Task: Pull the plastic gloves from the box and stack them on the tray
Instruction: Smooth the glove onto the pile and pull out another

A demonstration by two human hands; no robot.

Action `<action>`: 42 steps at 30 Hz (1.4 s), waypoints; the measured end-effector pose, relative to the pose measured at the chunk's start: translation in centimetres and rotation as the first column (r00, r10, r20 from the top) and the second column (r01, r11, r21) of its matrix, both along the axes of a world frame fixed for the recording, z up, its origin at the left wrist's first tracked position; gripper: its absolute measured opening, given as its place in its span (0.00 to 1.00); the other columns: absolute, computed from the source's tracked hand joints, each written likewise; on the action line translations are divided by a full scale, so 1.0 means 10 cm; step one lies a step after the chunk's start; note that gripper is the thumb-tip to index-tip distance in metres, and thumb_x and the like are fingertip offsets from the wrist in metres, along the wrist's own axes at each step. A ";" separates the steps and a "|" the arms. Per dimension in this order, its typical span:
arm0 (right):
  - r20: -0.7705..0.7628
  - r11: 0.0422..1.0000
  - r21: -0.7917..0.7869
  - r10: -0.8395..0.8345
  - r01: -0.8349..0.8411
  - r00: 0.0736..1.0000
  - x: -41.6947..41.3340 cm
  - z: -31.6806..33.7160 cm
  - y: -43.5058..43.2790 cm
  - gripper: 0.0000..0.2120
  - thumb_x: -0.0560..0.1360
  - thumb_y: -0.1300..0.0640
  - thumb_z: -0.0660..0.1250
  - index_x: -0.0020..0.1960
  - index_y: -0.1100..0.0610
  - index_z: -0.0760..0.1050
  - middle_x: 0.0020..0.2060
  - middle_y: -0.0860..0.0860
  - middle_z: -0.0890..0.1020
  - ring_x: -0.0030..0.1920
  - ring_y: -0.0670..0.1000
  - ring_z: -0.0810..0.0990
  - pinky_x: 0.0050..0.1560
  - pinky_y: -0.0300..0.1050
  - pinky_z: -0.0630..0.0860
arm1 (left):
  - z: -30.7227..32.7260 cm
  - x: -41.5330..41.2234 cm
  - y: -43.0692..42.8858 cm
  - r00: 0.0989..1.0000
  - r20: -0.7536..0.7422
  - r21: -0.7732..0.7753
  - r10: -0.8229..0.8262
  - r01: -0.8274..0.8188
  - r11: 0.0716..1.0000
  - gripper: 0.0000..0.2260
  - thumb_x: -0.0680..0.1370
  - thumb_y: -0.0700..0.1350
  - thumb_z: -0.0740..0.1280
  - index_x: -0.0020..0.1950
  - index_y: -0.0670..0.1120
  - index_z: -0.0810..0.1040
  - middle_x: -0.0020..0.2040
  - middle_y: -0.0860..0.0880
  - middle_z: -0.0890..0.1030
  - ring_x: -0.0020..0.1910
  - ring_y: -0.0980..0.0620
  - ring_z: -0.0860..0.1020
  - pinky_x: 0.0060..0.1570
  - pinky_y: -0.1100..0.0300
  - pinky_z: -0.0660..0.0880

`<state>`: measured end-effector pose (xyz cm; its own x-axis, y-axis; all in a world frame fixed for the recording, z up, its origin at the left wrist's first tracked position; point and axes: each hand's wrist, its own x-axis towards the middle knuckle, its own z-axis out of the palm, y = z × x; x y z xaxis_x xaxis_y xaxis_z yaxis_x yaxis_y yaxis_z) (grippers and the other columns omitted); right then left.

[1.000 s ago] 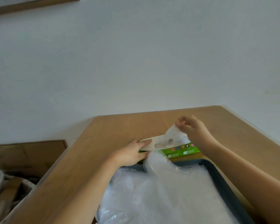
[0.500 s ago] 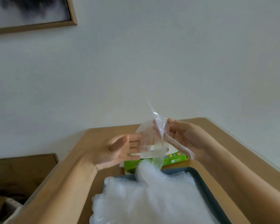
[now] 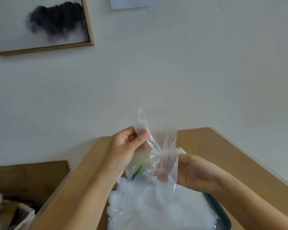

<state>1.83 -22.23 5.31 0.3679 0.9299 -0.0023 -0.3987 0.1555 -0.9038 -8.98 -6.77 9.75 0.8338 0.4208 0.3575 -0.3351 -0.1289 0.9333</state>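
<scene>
- Your left hand [image 3: 128, 146] pinches the top left edge of one clear glove [image 3: 163, 145] between the thumb and curled fingers, closed tight on the film.
- Your right hand [image 3: 196, 173] sits lower and to the right of that pinch. Its fingers show only dimly through the plastic. It looks to have the glove's lower right edge in a light hold, but the film blurs exactly how.
- Between the two holds the glove hangs in the air, twisted at its middle. Its long axis runs from the upper left pinch down to the lower right hold, and one loose corner stands up above the pinch.
- The stack [image 3: 156, 206] of gloves lies straight below both holds, towards you, heaped on the tray [image 3: 223, 213]. The glove's lower end hangs just over the heap; you cannot tell whether it touches.
- Your right hand is the nearer to the stack, so the laying-down probably leads from there, once the twist is spread flat.
- The box [image 3: 181, 151] is beyond the grip, mostly hidden by glove and hands. Only a green corner shows just above your right hand.
- Nothing stands between the glove and the stack. The table [image 3: 219, 146] runs on to the right of the grip, and a framed picture [image 3: 40, 25] hangs on the wall far up to the left, well out of the way.
</scene>
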 end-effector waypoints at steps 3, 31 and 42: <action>-0.009 0.998 0.050 -0.049 0.049 0.999 -0.07 0.15 -0.07 0.28 0.78 0.37 0.53 0.45 0.56 0.84 0.45 0.55 0.83 0.47 0.54 0.83 0.49 0.48 0.80 | 0.14 -0.19 0.01 0.998 -0.024 0.287 0.056 -0.047 0.957 0.04 0.74 0.44 0.71 0.42 0.45 0.81 0.27 0.52 0.74 0.27 0.54 0.71 0.35 0.65 0.71; 0.628 0.829 -0.392 -0.076 0.399 0.775 -0.12 -0.05 -0.26 0.07 0.79 0.64 0.61 0.53 0.62 0.77 0.37 0.54 0.85 0.32 0.48 0.82 0.35 0.40 0.79 | -0.27 0.03 0.64 0.791 -0.607 0.438 0.079 0.249 0.864 0.12 0.71 0.37 0.75 0.52 0.46 0.79 0.38 0.49 0.83 0.33 0.57 0.80 0.36 0.64 0.75; 0.748 0.613 -0.526 0.003 0.590 0.664 0.02 -0.37 -0.34 0.08 0.76 0.61 0.66 0.45 0.66 0.80 0.28 0.53 0.83 0.23 0.46 0.77 0.27 0.34 0.73 | -0.68 0.23 0.64 0.740 -0.565 0.633 0.366 0.103 0.768 0.07 0.76 0.38 0.69 0.51 0.48 0.77 0.40 0.49 0.79 0.33 0.55 0.78 0.34 0.65 0.75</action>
<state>2.02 -25.61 1.60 0.7938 0.5691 -0.2146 0.2427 -0.6199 -0.7462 -6.65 -0.39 2.97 0.8977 0.4404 -0.0151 0.3597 -0.7127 0.6023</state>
